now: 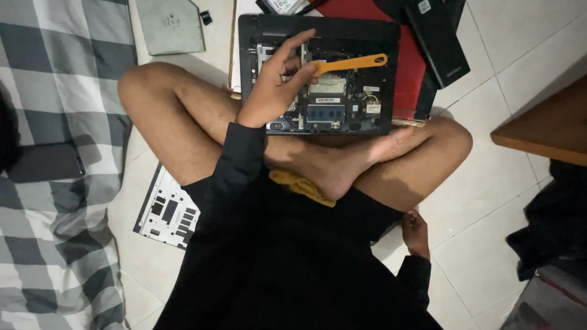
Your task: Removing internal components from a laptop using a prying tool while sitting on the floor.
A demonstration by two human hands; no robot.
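Your left hand [272, 91] pinches the flat orange plastic pry tool [350, 63] over the opened black laptop's exposed circuit board [333, 101]. A slip could gouge components. Your right hand [416, 233] rests loosely on the white tiled floor [489, 183].

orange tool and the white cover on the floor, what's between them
In the head view, the left hand holding the orange tool, and a bare leg, lie before the white cover.

The white tiled floor [489, 201] carries an opened laptop [318, 76] lying bottom up, its near edge against the seated person's crossed legs. Left of the laptop lie a grey cover panel [170, 25] and a checked blanket [55, 79]. Nearer than the laptop, beside the left thigh, lies a white perforated plate [166, 215]; a red laptop [408, 67] lies just right.
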